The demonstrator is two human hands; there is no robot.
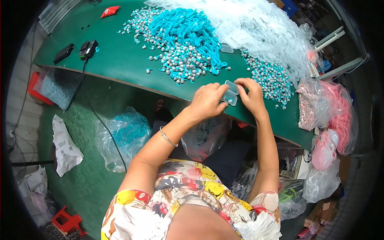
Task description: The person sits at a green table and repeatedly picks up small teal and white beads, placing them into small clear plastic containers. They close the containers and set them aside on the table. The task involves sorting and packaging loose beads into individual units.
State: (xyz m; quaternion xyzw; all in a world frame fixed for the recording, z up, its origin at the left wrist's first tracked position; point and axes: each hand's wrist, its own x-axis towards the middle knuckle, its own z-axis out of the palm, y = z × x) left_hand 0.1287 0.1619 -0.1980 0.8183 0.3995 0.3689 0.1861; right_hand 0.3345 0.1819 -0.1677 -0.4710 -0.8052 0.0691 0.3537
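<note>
Over the table's front edge, both hands are closed on a small clear plastic case (229, 98) with its hinged lid raised. My left hand (207, 99) grips the case's left side between thumb and fingers. My right hand (251, 95) pinches it at the right, by the lid. Whether anything lies inside the case is too small to tell. Beyond my hands lies a heap of turquoise cords (182, 26), with a pile of small grey-and-turquoise beads (185, 60) in front. Another pile of such beads (272, 78) is right of my right hand.
A large heap of clear plastic cases (260, 32) covers the far right of the green table (116, 52). Black devices (88, 49) and a red packet (110, 11) lie at left. Bags of pink cord (339, 108) crowd the right end. Filled bags (126, 134) and a red stool (68, 221) stand on the floor.
</note>
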